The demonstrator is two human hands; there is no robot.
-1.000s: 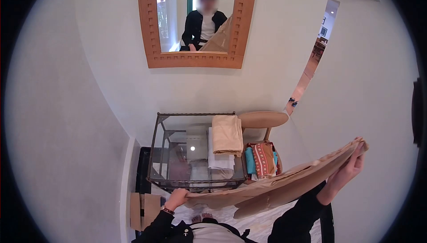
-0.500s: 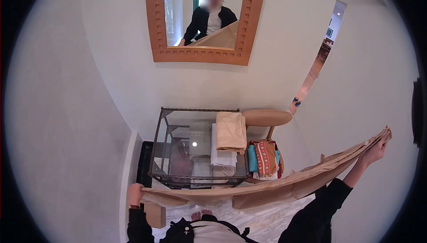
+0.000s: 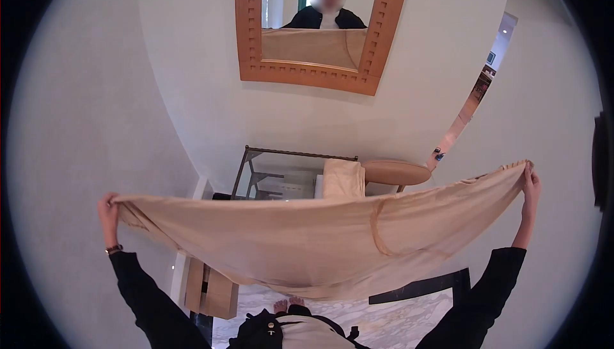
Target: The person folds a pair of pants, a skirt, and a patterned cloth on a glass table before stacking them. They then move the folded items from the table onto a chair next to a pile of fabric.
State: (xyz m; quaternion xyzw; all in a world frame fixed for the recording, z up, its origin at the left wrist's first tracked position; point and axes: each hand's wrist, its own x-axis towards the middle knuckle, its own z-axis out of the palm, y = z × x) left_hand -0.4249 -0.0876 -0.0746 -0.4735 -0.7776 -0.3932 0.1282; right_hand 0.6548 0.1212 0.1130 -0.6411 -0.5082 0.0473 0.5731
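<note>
A large tan cloth [image 3: 307, 234] is stretched wide across the view and sags in the middle. My left hand [image 3: 109, 211] grips its left corner, and my right hand [image 3: 530, 181] pinches its right corner. Both arms are spread and raised. Beyond the cloth's upper edge, a folded beige cloth [image 3: 343, 178] lies on a glass-topped table [image 3: 294, 161] with a dark metal frame. The cloth hides the lower part of that table.
A chair with a tan backrest [image 3: 398, 172] stands right of the table. A wood-framed mirror [image 3: 307, 74] hangs on the wall, reflecting a person with the cloth. A light-brown box [image 3: 219, 294] is at the lower left, on the marble floor [image 3: 409, 317].
My left hand has moved up and left, and my right hand slightly left and up. The bunched cloth has opened out and now covers the stacked fabrics on the chair. The view has shifted.
</note>
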